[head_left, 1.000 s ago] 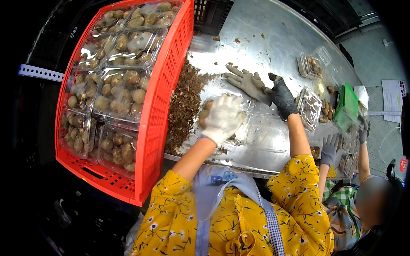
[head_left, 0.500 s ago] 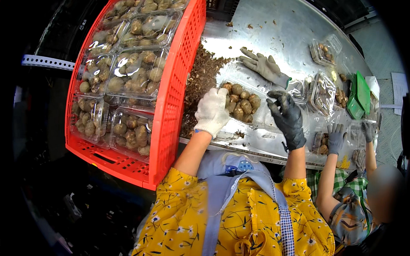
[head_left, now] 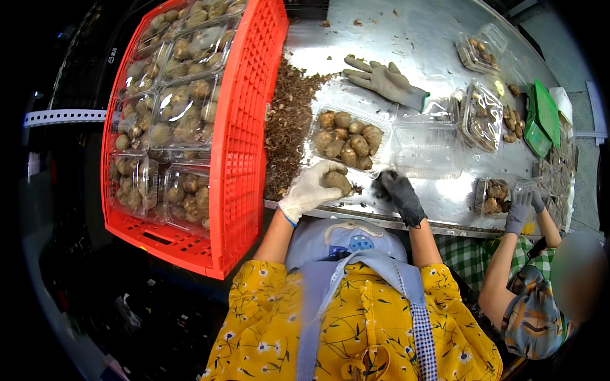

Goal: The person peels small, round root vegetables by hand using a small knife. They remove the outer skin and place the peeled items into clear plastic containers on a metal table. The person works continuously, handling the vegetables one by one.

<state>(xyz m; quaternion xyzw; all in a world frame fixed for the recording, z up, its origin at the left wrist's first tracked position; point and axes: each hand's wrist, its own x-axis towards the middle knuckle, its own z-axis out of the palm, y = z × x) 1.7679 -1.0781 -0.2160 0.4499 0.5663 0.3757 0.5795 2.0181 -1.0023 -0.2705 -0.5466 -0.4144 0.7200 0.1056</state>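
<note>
Though near peelings [head_left: 286,124], crate [head_left: 244,146] and tray [head_left: 386,124], left fingers [head_left: 327,167] around a tuber [head_left: 337,183], right fingers [head_left: 393,182] of unclear spread

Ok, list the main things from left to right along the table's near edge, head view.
Red crate, heap of brown scraps, white-gloved left hand holding a tuber, black-gloved right hand, clear box of tubers, co-worker's grey-gloved hands.

From my end I count one red crate [head_left: 244,133] at ten o'clock, showing at least eight lidded packs [head_left: 184,117]; at one o'clock, one loose grey glove [head_left: 384,82] and one open tray [head_left: 381,120] with roughly ten tubers [head_left: 347,154]; one further tuber [head_left: 337,183] in the left hand [head_left: 311,190], dial centre; two clear containers [head_left: 483,117] and one green item [head_left: 543,117] at two; two co-worker's hands [head_left: 520,209] at three.
</note>
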